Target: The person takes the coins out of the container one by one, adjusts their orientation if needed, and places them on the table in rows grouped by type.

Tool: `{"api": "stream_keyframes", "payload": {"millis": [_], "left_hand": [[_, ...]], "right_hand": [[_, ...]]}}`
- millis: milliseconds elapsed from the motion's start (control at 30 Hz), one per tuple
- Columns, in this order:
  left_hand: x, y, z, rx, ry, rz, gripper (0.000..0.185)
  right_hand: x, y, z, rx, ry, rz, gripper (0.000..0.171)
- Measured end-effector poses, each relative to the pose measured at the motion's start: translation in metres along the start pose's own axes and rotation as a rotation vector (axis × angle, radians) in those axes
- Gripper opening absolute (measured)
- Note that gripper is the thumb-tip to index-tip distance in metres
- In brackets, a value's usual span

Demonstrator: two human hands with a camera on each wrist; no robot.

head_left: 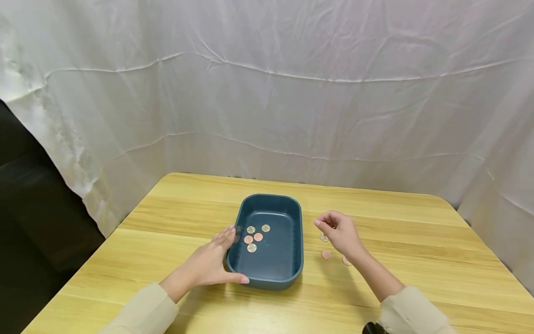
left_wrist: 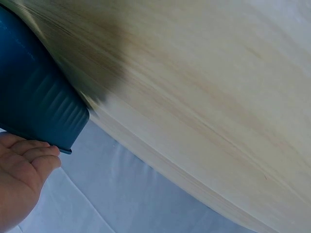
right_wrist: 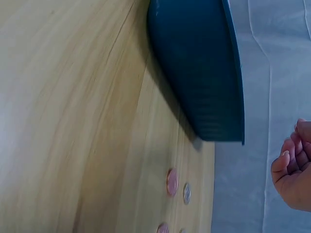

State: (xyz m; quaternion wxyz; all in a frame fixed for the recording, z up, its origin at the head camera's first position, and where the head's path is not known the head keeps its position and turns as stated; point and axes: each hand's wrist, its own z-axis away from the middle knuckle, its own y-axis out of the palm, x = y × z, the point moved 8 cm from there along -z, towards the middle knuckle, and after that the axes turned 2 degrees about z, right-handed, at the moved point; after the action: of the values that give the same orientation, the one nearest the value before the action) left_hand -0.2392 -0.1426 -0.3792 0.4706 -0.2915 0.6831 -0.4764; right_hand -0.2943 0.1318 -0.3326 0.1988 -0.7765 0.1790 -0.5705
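Observation:
A dark blue-green rectangular tray stands on the wooden table, with several silver and copper coins lying flat in its left half. My left hand rests at its near left corner, fingers laid along the left rim and thumb against the front wall. Right of the tray, my right hand hovers above the table with its fingers curled and thumb close to the index finger. Whether a coin is between those fingertips is hidden. Below this hand lie a silver coin and a copper coin, with others partly in view.
The light wooden table ends at a pale hanging curtain behind and to the sides. Something dark stands beyond the table's left edge. A small black object shows by the right sleeve.

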Motion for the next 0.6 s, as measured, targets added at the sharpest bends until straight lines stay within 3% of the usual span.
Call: {"api": "stream_keyframes", "payload": {"millis": [333, 600], "left_hand": [[0.000, -0.001, 0.000, -0.007, 0.006, -0.002, 0.118], [0.000, 0.000, 0.000, -0.002, -0.004, 0.009, 0.118]], "right_hand": [[0.014, 0.033, -0.012, 0.026, 0.040, -0.093, 0.013], [0.022, 0.064, -0.022, 0.042, 0.045, -0.056, 0.009]]}}
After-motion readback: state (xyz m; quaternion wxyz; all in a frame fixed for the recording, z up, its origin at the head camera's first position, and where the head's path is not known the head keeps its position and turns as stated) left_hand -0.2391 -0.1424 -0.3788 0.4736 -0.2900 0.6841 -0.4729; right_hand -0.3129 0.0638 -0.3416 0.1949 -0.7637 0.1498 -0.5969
